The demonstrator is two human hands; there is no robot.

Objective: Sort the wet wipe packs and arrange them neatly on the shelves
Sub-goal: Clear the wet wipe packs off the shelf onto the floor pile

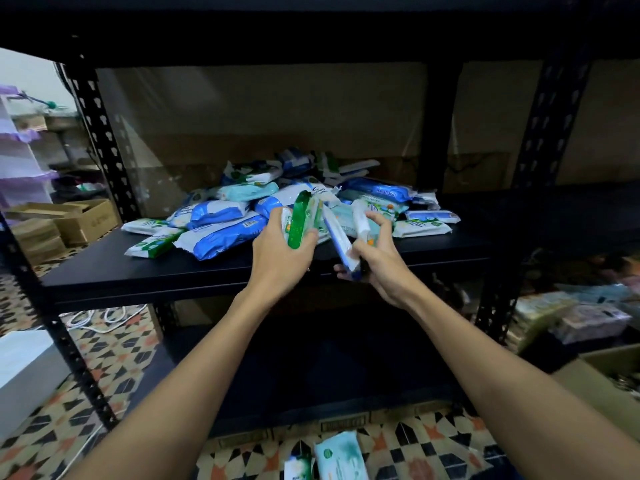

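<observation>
- Two bare hands reach over the front edge of the black metal shelf (104,265).
- Left hand (280,258) has its grip curled round a few upright green-and-white plastic wipe packs (300,220).
- Right hand (377,258) grips a slim blue-and-white wipe pack (341,242), with a white pack (360,216) pinched by its fingers.
- Behind both lies a loose heap of blue, green and white packs (221,230) on the shelf.
- Below, two more pale green packs (341,459) lie on the patterned tile floor (104,358).
</observation>
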